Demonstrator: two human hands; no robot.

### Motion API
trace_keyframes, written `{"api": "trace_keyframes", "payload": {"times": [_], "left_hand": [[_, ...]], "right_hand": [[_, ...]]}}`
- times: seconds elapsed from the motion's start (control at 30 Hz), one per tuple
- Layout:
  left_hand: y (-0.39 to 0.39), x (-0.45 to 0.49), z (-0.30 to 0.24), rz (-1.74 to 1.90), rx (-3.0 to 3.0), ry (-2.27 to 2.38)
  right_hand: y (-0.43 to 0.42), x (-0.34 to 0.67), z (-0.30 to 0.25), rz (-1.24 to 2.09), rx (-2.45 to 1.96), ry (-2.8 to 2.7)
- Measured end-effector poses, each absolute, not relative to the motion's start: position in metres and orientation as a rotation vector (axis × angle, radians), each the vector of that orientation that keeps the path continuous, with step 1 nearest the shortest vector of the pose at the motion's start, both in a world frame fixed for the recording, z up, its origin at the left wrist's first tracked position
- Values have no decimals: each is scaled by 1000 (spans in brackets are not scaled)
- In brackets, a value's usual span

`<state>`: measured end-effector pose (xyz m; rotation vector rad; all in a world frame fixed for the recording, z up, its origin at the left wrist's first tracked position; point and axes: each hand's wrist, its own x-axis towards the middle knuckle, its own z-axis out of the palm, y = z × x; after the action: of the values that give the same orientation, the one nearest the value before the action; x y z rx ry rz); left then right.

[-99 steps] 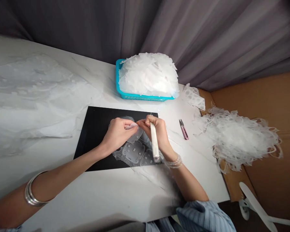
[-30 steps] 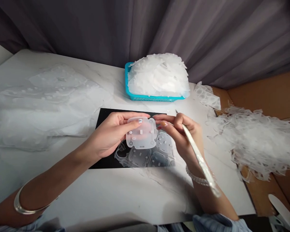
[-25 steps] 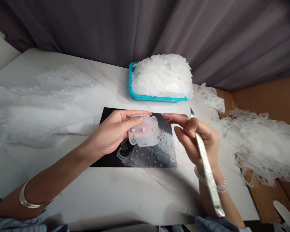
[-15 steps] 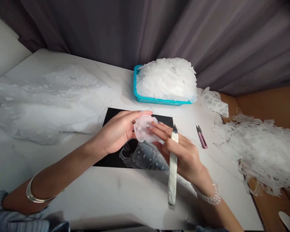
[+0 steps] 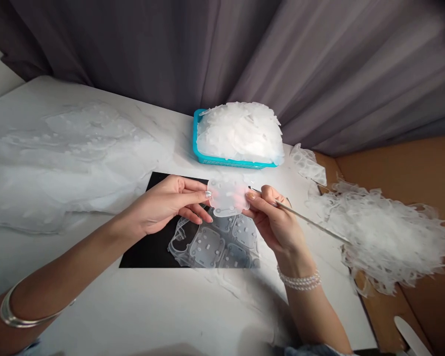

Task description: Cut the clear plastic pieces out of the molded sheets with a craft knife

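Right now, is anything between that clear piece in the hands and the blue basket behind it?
Nothing visible. The clear piece, pinched by the left hand and right hand, hangs just before the blue basket; only white table lies between.

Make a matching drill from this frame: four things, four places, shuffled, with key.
Things
1. cut piece
2. basket
3. knife
4. scrap pile

Places
A. far right, over the cardboard
B. in the right hand only, handle pointing right
C. pinched between the left hand and the right hand
D. at the far side of the table, heaped with white pieces

Pairs: 1-C, 2-D, 3-B, 4-A
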<state>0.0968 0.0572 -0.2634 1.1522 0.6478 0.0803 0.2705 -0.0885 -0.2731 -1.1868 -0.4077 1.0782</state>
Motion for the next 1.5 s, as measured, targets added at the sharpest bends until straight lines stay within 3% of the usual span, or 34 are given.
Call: {"api": "trace_keyframes", "payload": {"times": [1.5], "left_hand": [[55, 95, -262, 103, 1121, 646]], "right_hand": [[-91, 269, -265, 1155, -1164, -356]]}}
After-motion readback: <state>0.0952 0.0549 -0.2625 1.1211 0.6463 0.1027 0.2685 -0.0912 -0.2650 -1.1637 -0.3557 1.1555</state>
